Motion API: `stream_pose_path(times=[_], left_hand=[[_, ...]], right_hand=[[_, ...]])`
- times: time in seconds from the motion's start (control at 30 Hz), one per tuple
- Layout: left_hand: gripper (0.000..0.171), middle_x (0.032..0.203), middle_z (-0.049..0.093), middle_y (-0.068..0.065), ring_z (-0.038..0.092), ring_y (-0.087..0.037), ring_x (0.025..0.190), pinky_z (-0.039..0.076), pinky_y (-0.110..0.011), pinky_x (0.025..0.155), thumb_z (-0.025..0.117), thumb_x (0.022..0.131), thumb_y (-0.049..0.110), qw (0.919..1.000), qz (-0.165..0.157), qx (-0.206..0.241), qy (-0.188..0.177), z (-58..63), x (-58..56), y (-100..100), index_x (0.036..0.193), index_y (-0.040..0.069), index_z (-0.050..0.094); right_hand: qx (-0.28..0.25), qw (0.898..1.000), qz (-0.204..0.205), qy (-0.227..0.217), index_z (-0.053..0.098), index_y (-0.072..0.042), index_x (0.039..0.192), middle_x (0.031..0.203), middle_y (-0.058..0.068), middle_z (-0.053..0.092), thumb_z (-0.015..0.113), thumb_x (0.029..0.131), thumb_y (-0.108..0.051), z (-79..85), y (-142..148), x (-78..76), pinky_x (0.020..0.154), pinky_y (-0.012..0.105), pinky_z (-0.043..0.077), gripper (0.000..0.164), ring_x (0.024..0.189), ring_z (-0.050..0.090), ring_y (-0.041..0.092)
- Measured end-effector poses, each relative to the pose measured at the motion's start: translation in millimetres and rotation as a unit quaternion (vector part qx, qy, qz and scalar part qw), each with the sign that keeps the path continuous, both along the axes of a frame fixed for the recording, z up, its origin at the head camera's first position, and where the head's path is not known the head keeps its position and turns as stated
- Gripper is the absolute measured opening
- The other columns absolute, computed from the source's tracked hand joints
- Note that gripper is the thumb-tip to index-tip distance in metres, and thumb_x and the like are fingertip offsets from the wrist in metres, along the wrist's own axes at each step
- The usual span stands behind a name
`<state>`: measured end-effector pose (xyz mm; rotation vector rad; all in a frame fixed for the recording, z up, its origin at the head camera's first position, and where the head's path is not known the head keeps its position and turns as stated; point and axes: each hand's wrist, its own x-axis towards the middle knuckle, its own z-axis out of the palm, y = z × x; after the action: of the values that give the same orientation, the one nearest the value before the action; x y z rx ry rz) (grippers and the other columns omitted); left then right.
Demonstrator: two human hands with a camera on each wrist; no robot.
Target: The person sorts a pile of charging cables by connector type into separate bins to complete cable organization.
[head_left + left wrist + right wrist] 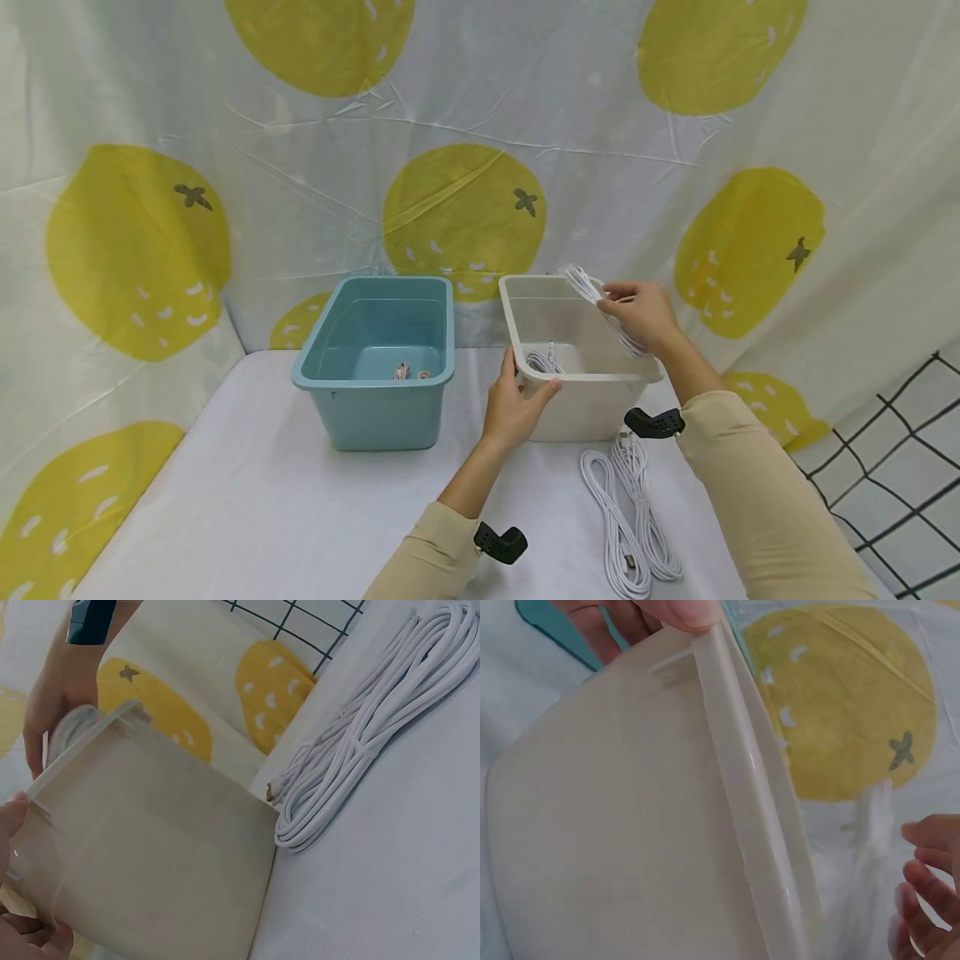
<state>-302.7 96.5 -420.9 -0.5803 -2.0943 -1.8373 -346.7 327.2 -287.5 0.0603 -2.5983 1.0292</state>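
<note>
My left hand (513, 412) grips the near left corner of a white plastic bin (592, 408), its thumb near the rim and fingers along the side. Above the bin's right side is my right hand (645, 317), fingers parted. A bundled white cable (585, 287) slants over the opening beside its fingertips. In the right wrist view this cable (870, 847) is blurred, with a gap between it and the fingers. Inside the bin lies another white cable bundle (543, 362). On the table, in front of the bin, are coiled white cables (630, 517) with metal plugs.
A blue bin (372, 385) stands to the left, holding small pinkish coiled pieces (402, 372). A lemon-print curtain (465, 217) hangs behind. Black wire grid (885, 475) stands at the right. White cloth (262, 500) covers the table.
</note>
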Motion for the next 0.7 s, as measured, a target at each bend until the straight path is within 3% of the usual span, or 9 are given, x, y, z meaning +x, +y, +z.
stream_pose_path(times=[0.1,0.37,0.53,0.7], left_hand=[[0.086,0.145,0.057,-0.014,0.052,-0.025,0.136,0.051,-0.049,0.102,0.083,0.090,0.032,1.0000,0.001,-0.001,0.000,0.3,0.0,0,0.159,0.010,0.034],[0.084,0.145,0.057,-0.010,0.050,-0.021,0.137,0.050,-0.047,0.102,0.083,0.090,0.031,1.0000,-0.005,0.002,-0.004,2.4,1.3,-1,0.158,0.013,0.036],[0.084,0.145,0.057,-0.011,0.050,-0.024,0.137,0.050,-0.047,0.102,0.083,0.090,0.030,1.0000,-0.004,0.005,-0.006,1.4,1.3,-1,0.158,0.012,0.036],[0.084,0.145,0.057,-0.010,0.050,-0.021,0.137,0.050,-0.046,0.102,0.083,0.090,0.030,0.9999,-0.005,0.005,-0.012,0.2,1.4,-1,0.157,0.012,0.036]], right_hand=[[-0.007,1.000,0.007,0.010,0.065,0.003,0.135,0.118,0.021,0.068,0.074,0.096,-0.018,-3.9,-1,-3.0,0.082,0.032,0.051,0.045,0.113,0.065,0.036],[0.006,0.998,0.057,-0.006,0.060,0.000,0.142,0.123,0.023,0.066,0.075,0.097,-0.022,-4.6,-1,4.4,0.093,0.051,0.052,0.052,0.117,0.063,0.041],[0.008,0.997,0.071,-0.007,0.059,0.000,0.144,0.124,0.023,0.065,0.075,0.097,-0.020,-5.4,3,9.8,0.091,0.047,0.054,0.053,0.115,0.064,0.041],[0.007,0.996,0.085,-0.008,0.057,0.000,0.145,0.124,0.023,0.065,0.077,0.095,-0.016,-7.0,6,15.3,0.087,0.035,0.055,0.057,0.112,0.065,0.039]])
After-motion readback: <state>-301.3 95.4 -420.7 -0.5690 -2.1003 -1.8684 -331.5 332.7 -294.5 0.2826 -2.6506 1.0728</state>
